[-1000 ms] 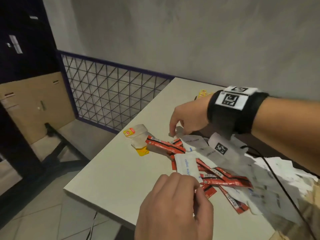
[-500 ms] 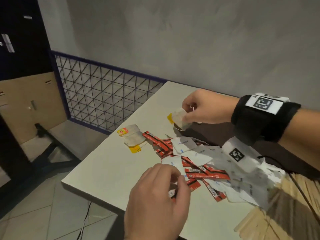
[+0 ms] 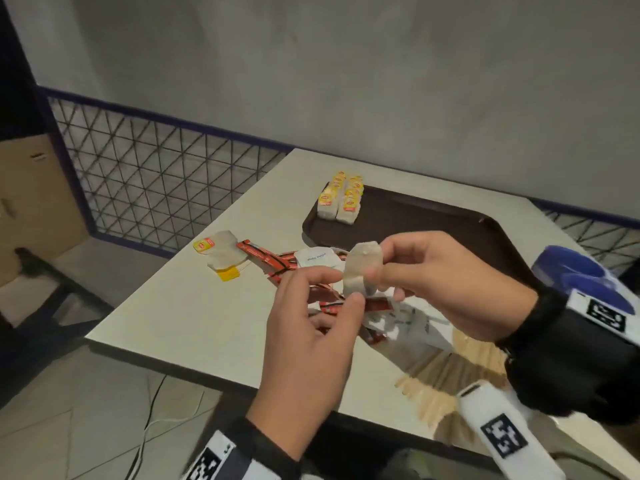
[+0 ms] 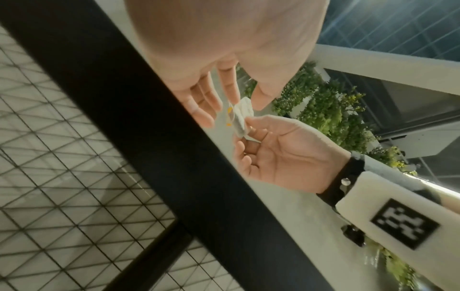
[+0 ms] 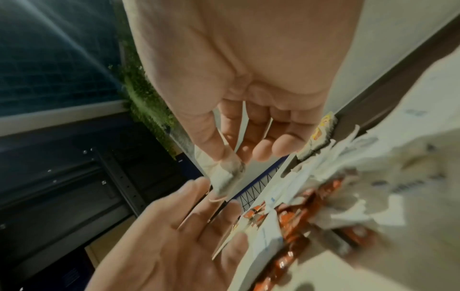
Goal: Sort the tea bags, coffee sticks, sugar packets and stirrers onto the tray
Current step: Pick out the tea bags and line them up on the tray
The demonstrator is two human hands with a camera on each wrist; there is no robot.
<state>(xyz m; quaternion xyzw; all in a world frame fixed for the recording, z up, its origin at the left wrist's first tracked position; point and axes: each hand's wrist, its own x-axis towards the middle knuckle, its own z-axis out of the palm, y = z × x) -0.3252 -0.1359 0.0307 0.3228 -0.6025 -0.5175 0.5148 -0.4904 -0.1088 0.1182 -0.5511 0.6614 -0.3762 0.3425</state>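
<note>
With your right hand [image 3: 440,282] pinching the tea bag [image 3: 362,271] and your left hand [image 3: 318,306] pinching its lower edge, tuck its tag flat, then lay it beside the stacked tea bags [image 3: 341,199] on the tray [image 3: 433,220].

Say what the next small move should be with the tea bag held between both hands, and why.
Probably carry the tea bag to the tray and set it beside the stacked tea bags in its near-left corner. The right hand pinches it in the air above the pile, the left hand touches its lower edge, and tea bags alone lie on the tray.

Black wrist straps [image 3: 554,348] carry white coded tags [image 3: 504,436].
</note>
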